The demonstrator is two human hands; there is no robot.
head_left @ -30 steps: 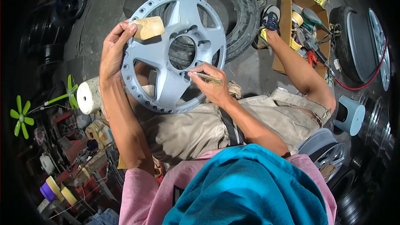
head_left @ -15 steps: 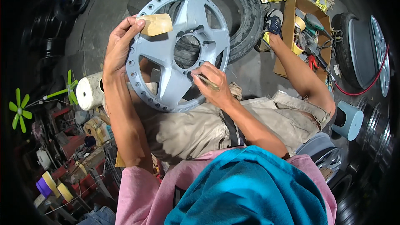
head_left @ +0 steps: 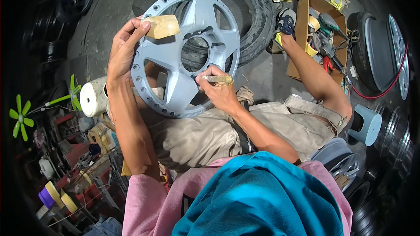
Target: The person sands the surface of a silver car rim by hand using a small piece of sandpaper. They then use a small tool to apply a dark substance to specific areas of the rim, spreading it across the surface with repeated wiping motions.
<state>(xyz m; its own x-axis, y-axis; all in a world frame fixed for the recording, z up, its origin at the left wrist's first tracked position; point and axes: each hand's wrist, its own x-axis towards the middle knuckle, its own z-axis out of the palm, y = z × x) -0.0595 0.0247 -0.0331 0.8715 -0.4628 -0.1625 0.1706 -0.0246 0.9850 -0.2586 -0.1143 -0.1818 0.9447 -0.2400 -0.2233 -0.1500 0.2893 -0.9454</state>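
Your left hand [head_left: 124, 48] is clamped on the upper left rim of the grey five-spoke metal wheel face [head_left: 186, 52], thumb and fingers also pinching a tan folded pad, probably sandpaper [head_left: 162, 26], against that rim; the wheel face stands tilted on your lap, its open hub hole just right of and a little below that hand, so the whole disc lies to the hand's right.

Your right hand [head_left: 221, 91] is closed around a thin tan stick-like tool [head_left: 216, 78]; the tool's long axis runs nearly level, left to right, with its working tip at the left end, touching the wheel just below the hub hole, beside the root of the lower spoke; the hand sits to the right of and below that contact point, resting near the disc's lower right rim.

The relation that matters: the spot under the tip lies left of and slightly above your right hand, along the tool's own line; your right hand is the nearer one to the hub, while your left, at the far upper rim, only steadies the piece; the lower spoke runs down and to the left from the tip.

Beyond the wheel face, a black rubber tyre [head_left: 258, 13] lies on the floor above both hands; an open brown cardboard box of tools [head_left: 302, 30] sits well off to the right of your right hand; a white paper roll [head_left: 92, 98] lies just left of your left forearm.
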